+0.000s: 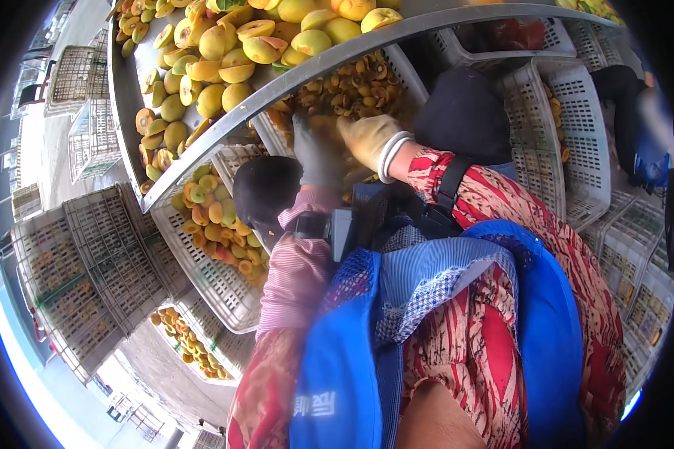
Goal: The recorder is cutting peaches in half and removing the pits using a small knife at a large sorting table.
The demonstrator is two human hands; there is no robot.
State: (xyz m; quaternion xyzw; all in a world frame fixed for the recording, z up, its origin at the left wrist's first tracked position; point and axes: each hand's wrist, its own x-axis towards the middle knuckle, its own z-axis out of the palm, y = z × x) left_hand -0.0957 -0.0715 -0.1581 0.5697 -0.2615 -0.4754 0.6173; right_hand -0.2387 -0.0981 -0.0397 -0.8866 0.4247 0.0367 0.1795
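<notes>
My left hand [317, 147], in a grey glove, is under the metal table's front edge, between my knees. My right hand [370, 139] wears a yellow-stained glove with a white cuff and is close beside it, fingers bent inward. Both are at the near end of a white plastic crate [407, 70] holding many small brown-orange fruit pieces [355, 84]. A yellowish-brown blur lies between the hands, so I cannot tell whether either grips anything. Above, halved yellow stone fruit [213, 73] is heaped on the metal table [140, 84].
A white crate of fruit halves [216, 216] stands left of my knee [267, 188]. Stacked crates [90, 269] rise farther left, and another fruit crate [191, 342] is below them. At right are a crate [575, 129] and a partly visible person [623, 106]. The table's metal rim [314, 70] overhangs the hands.
</notes>
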